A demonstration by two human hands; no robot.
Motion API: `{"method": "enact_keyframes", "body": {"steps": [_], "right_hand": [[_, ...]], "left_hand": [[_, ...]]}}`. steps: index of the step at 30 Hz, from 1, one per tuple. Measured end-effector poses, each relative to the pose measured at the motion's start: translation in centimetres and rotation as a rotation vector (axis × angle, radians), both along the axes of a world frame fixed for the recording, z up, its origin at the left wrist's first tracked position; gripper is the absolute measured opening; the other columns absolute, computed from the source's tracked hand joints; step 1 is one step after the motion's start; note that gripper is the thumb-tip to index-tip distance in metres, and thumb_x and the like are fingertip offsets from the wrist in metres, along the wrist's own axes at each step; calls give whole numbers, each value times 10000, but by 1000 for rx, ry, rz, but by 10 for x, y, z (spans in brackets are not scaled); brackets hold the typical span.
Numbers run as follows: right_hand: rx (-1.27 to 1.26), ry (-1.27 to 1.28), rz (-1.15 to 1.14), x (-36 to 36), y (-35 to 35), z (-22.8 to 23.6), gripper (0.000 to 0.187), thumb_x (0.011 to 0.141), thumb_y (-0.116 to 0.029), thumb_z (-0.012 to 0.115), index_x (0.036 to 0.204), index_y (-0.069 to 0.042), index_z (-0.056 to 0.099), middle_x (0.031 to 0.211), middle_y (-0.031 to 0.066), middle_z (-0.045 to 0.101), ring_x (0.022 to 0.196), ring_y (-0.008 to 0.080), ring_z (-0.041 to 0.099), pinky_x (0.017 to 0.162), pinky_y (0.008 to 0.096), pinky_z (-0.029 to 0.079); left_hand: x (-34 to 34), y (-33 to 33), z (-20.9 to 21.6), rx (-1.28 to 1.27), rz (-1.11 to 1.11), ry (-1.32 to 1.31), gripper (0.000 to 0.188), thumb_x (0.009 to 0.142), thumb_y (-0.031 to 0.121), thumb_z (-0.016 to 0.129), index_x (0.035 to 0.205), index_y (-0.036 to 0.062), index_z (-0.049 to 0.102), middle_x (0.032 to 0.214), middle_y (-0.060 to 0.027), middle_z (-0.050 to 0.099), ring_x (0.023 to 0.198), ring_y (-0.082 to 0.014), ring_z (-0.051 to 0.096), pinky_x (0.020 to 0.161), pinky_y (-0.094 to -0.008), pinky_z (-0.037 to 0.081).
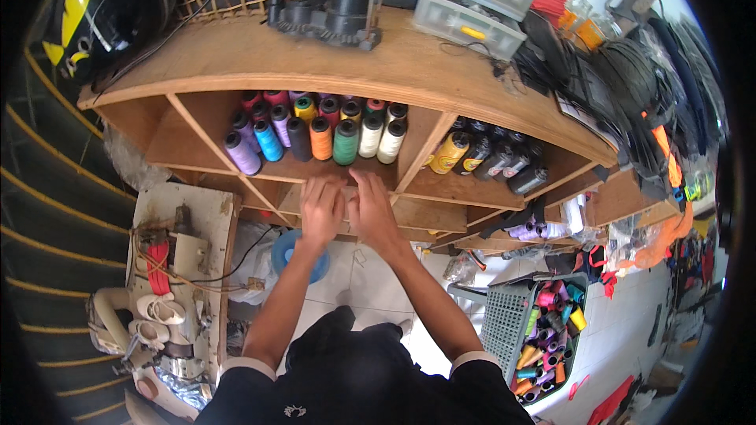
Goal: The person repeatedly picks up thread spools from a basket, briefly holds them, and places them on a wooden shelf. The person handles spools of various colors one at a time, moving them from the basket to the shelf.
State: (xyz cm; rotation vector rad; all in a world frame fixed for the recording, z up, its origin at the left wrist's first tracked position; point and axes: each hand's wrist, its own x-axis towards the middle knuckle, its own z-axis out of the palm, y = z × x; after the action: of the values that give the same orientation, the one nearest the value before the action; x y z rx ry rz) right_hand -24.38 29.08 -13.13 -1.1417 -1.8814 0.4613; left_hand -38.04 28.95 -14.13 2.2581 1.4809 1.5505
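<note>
Left hand: the left hand (321,208) is hovering in front of the shelf edge, its fingers bending and partly curling; motion is blurring it, so whether it is gripping anything one cannot tell.
Right hand: the right hand (370,212) is facing the left just beside it, fingers half folding inward; whether anything small is sitting between the fingertips one cannot tell.
Thread spools: the spools are standing upright in rows in the middle compartment, just beyond the hands; along the front, a lavender spool (242,156), a blue spool (268,142), a dark spool (299,142), an orange spool (320,142), a green spool (345,143) and two cream spools (391,142) are showing.
Wooden shelf: the shelf (450,193) is holding dark containers (494,160) in the compartment to the right of the spools.
Shelf top: a clear drawer unit (466,25) is resting there.
Floor: a grey-green crate (504,319) is holding many mixed-colour spools; a blue basin (318,270) is sitting beyond the left forearm.
</note>
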Motion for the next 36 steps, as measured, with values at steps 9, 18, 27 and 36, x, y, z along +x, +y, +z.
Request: {"method": "enact_keyframes", "body": {"steps": [9, 18, 27, 36], "right_hand": [[-319, -164, 15, 45, -145, -111, 482, 940, -406, 515, 1257, -44, 539, 1255, 237, 530, 1188, 407, 489, 1002, 500, 378], [-1372, -177, -425, 186, -375, -287, 488, 891, -430, 513, 1134, -24, 635, 1096, 215, 647, 1049, 372, 612, 904, 458, 486], [-785, 367, -1788, 220, -532, -302, 136, 858, -161, 592, 908, -48, 648, 856, 154, 667, 788, 297, 663, 718, 383, 527], [-167, 323, -2019, 360, -543, -192, 111, 819, -16, 576, 929, -6, 578, 886, 169, 573, 781, 339, 572, 691, 420, 484]], "left_hand": [[52, -131, -136, -649, -537, -78, 252, 799, 81, 646, 1027, -26, 625, 1001, -190, 650, 887, -332, 644, 772, -372, 508], [-71, -187, -355, -1818, -400, 123, 180, 859, 239, 576, 845, 82, 663, 661, -38, 586, 606, -118, 589, 512, -258, 464], [-94, -148, -360, -1838, -412, 442, 145, 898, 213, 545, 909, 98, 632, 782, -76, 587, 707, -220, 617, 549, -362, 487], [112, -176, -299, -1964, -379, 83, 338, 942, 293, 541, 1247, 149, 556, 1072, -69, 599, 904, -195, 605, 746, -363, 490]]}}
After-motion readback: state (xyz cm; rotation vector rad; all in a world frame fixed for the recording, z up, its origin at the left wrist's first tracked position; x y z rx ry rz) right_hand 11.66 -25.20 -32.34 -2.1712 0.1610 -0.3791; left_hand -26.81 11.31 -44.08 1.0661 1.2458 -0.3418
